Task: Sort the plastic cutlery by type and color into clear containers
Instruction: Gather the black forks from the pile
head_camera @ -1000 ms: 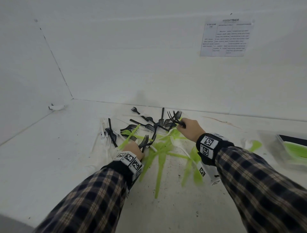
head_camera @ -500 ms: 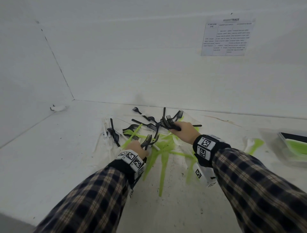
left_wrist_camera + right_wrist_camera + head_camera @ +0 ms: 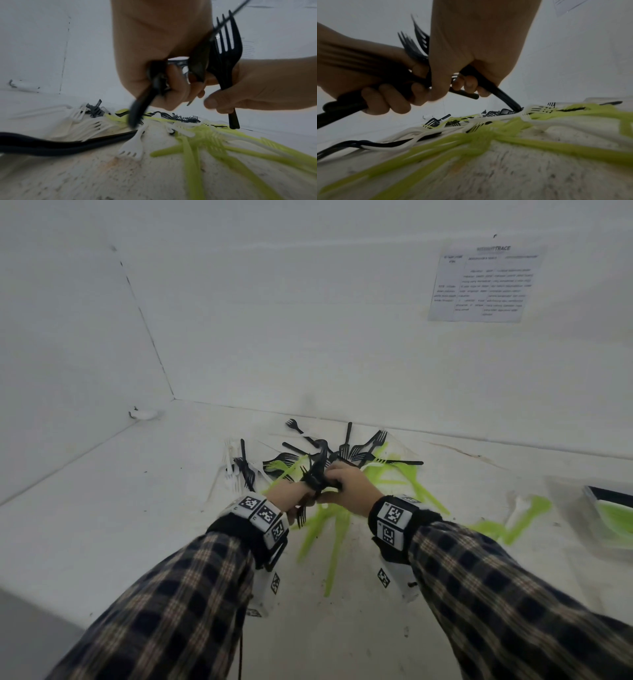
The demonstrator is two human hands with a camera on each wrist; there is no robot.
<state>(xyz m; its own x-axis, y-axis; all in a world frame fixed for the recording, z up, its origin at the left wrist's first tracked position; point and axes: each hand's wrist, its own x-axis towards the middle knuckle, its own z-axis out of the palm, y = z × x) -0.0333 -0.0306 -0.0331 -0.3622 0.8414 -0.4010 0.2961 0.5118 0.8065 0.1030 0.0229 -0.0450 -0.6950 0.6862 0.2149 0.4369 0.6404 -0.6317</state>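
Fork heap [image 3: 329, 460] beneath, bare tabletop [image 3: 102, 508] leftward

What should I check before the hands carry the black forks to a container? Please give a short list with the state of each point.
1. Left hand grips black forks: ok.
2. Right hand grips black forks too: ok.
3. Bundle holds black pieces only, no green or white: ok as far as visible; the middle is hidden by fingers.
4. Forks aligned the same way: not ok; handles stick out in different directions.
5. Bundle lifted clear of the green forks on the table: ok.
6. Clear container at right has space for black pieces: cannot tell.
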